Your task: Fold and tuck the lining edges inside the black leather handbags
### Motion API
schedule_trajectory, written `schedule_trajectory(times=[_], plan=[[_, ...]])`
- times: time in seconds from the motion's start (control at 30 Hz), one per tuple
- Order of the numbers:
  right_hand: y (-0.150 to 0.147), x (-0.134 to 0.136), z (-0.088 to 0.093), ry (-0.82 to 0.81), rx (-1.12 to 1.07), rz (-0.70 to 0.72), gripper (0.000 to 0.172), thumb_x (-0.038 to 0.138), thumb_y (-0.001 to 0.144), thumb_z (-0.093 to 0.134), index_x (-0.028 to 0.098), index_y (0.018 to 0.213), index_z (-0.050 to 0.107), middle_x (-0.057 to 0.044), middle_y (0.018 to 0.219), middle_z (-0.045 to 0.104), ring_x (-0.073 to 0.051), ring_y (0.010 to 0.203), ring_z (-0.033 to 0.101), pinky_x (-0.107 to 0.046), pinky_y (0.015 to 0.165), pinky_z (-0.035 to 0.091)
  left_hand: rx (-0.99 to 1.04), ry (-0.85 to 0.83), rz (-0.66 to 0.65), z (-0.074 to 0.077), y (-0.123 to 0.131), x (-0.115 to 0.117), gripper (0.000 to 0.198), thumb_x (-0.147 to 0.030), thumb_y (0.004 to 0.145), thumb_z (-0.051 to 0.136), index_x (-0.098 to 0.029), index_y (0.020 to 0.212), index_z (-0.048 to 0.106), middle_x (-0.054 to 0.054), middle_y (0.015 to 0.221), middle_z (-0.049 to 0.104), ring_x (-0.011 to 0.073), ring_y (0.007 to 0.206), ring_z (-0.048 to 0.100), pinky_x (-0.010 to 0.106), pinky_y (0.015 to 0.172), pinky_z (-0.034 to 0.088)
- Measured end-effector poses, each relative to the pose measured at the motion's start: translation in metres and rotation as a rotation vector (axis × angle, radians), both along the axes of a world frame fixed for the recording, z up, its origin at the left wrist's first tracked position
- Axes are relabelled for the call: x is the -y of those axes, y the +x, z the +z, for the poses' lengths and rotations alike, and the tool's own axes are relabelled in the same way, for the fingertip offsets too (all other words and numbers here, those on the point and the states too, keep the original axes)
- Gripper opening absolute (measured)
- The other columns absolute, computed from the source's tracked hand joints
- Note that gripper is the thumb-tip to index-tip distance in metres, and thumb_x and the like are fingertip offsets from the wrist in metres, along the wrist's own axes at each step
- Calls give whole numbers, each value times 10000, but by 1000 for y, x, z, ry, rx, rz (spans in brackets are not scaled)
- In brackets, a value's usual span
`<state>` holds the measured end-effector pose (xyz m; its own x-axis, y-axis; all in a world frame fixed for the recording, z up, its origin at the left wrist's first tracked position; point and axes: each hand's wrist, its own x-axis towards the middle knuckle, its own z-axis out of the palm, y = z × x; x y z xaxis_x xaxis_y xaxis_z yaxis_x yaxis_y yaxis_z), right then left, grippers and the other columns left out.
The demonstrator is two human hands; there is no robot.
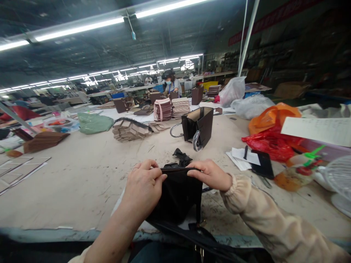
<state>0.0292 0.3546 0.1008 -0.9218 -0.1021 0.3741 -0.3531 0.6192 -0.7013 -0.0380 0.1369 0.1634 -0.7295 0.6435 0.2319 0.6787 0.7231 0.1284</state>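
Observation:
A black handbag (178, 197) stands at the table's front edge with its top rim toward me. My left hand (146, 184) pinches the left end of that rim, thumb and fingers pressed together. At the right end, my right hand (210, 174) grips the same rim between thumb and fingers. The bag's lower part and strap hang over the edge near my lap, with small gold-coloured metal fittings. Crumpled black material (181, 157) lies just behind the bag. Farther back stands a dark brown handbag (204, 128) with plastic-wrapped handles.
Stacked brown pieces (131, 129) lie left of centre on the table (82, 182). To the right are a red plastic bag (274, 146), a dark phone (261, 164), a bottle of amber liquid (290, 178) and a white fan (340, 175). A co-worker (174, 86) sits across the table.

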Motion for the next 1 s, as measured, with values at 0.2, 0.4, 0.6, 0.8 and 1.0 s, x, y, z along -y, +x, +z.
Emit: schedule_trajectory(times=[0.2, 0.4, 0.6, 0.8, 1.0], plan=[[-2, 1, -2, -49, -19, -7, 260, 369, 880, 523, 169, 922, 685, -20, 819, 700, -136, 735, 633, -223, 684, 483, -20, -22, 3, 1, 0, -1, 219, -262, 835, 549, -210, 684, 699, 38, 994, 612, 214, 911, 554, 336, 872, 424], [5, -6, -11, -192, -12, -63, 401, 355, 797, 642, 160, 1145, 605, -47, 983, 693, -166, 856, 640, -269, 794, 497, -17, -19, 17, 0, -3, 0, 237, -265, 846, 535, -202, 676, 688, 30, 1012, 610, 203, 895, 560, 318, 853, 426], [8, -5, -5, -161, -48, -130, 249, 378, 863, 550, 172, 909, 682, -27, 831, 689, -151, 747, 622, -247, 698, 479, -12, -17, 21, 0, -4, 4, 248, -270, 852, 528, -199, 671, 682, 32, 998, 610, 197, 883, 563, 315, 844, 427], [7, -1, 3, -98, -26, -183, 375, 411, 884, 499, 162, 639, 634, 5, 588, 551, -117, 577, 513, -228, 546, 407, -3, -2, 17, 0, -3, 2, 222, -275, 835, 554, -209, 673, 691, 30, 983, 610, 204, 900, 563, 322, 871, 421], [8, -7, -5, -103, 12, -189, 460, 453, 929, 390, 164, 676, 644, -5, 631, 606, -142, 621, 581, -246, 585, 457, 10, 4, 15, 0, -4, -1, 235, -278, 840, 548, -206, 664, 686, 32, 978, 612, 208, 913, 563, 331, 890, 416]])
